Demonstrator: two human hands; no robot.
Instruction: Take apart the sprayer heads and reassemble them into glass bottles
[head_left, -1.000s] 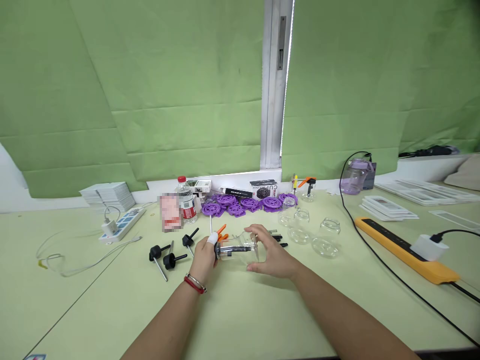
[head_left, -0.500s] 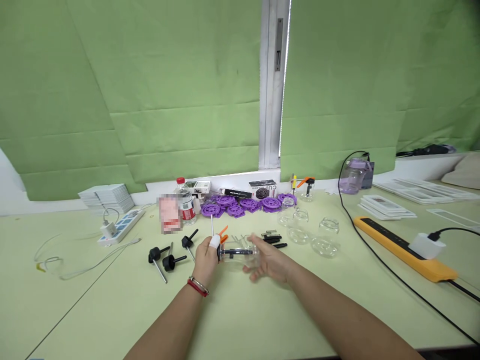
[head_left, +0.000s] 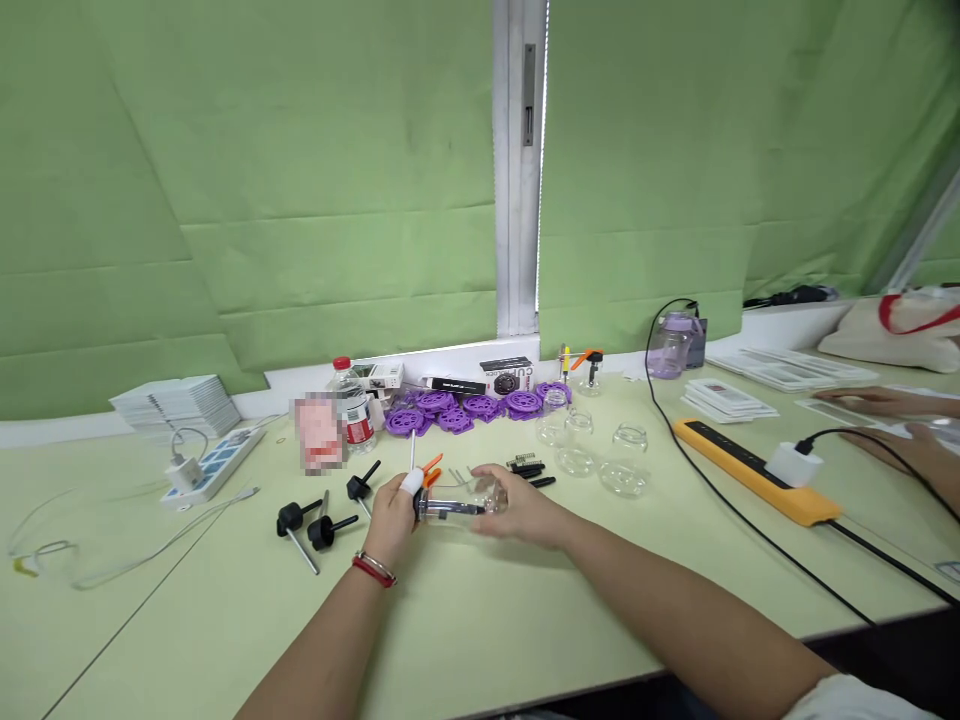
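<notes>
Red and silver bands point(head_left: 374, 569) circle our wrist just below the left hand point(head_left: 394, 515), which grips the dark cap end of a glass bottle point(head_left: 456, 497), its thumb wrapped in white. We hold the bottle on its side above the table point(head_left: 480, 630), a black tube point(head_left: 466, 508) inside it, while our right hand point(head_left: 523, 510), slightly blurred, curls about the base end. An orange lever point(head_left: 430, 470) and a metal rod point(head_left: 412, 452) jut out past the left thumb.

To the left of the left hand, we count three black caps with metal rods point(head_left: 322, 533) lying on the table. Just beyond the right hand are black tubes point(head_left: 529, 477) and springs point(head_left: 523, 461); farther out, on that hand's right, sit clear glass jars point(head_left: 622, 480). A yellow power strip point(head_left: 739, 463) lies well to the right hand's right, and another person's hands point(head_left: 892, 402) show farther that way.

Beyond both our hands, purple spoked parts point(head_left: 451, 412) spread in a row, near a red-capped drinks bottle point(head_left: 357, 418), with green blinds point(head_left: 337, 180) behind.
</notes>
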